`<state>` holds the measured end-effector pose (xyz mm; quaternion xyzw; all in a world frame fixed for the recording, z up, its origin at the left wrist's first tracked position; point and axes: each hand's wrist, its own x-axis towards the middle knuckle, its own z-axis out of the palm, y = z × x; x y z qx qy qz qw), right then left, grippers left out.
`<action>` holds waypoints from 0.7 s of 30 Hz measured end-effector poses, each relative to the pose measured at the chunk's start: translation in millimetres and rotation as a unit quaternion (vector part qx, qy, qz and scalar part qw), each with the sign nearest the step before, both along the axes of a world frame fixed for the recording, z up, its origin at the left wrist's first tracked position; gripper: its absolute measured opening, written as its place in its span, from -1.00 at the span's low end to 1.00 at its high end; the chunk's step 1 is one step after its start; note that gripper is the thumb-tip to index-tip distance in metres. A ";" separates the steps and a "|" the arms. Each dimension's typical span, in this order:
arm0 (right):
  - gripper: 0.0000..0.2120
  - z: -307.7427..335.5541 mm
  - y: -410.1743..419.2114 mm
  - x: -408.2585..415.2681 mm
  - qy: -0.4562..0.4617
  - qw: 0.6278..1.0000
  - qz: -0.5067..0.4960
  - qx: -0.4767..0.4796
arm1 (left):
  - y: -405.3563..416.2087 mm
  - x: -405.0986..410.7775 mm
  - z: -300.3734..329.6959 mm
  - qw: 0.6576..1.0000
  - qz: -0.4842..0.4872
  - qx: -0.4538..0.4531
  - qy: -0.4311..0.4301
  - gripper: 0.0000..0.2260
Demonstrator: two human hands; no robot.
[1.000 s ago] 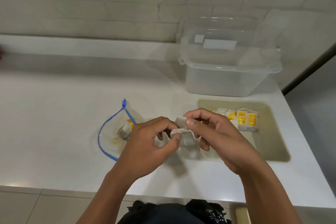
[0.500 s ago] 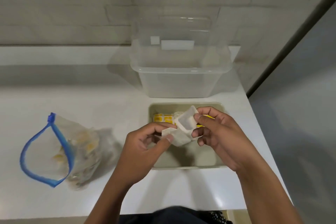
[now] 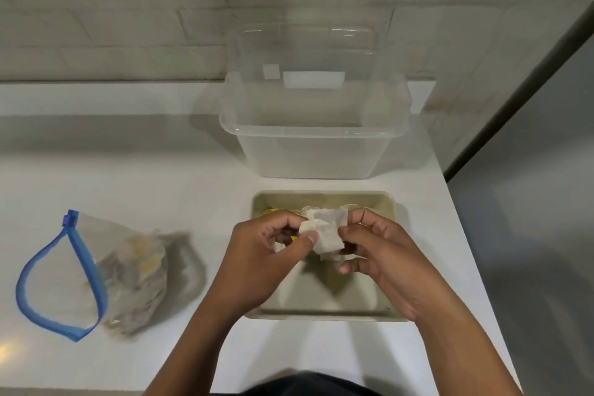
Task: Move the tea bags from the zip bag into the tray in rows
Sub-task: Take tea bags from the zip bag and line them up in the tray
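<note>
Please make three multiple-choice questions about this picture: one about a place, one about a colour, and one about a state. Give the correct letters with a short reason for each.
1. Where are the held tea bags?
A. above the tray
B. inside the clear tub
C. on the floor

2. What colour is the zip bag seal?
A. red
B. blue
C. green

3. How is the zip bag's mouth?
A. sealed flat
B. knotted
C. open

Answers:
1 A: the left hand and right hand pinch them over the tray.
2 B: a blue strip rims its mouth.
3 C: the strip forms a wide loop.

White counter (image 3: 160, 170): zip bag (image 3: 96, 273), tray (image 3: 321, 315), tub (image 3: 315, 145).
</note>
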<state>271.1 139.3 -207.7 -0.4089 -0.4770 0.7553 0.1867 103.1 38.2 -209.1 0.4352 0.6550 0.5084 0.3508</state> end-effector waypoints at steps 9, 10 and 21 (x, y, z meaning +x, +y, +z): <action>-0.77 5.5 20.6 10.5 -0.034 0.961 0.162 0.222 | 24.1 -17.5 10.4 0.916 -0.237 0.002 0.325 -0.94; -0.80 3.6 20.2 9.5 -0.039 0.958 0.165 0.230 | 26.3 -15.8 7.6 0.908 -0.252 0.002 0.335 -0.95; -0.83 -35.1 17.8 22.2 -0.313 0.861 0.173 0.361 | 12.8 -6.3 -37.4 0.917 -0.206 -0.047 0.339 -0.75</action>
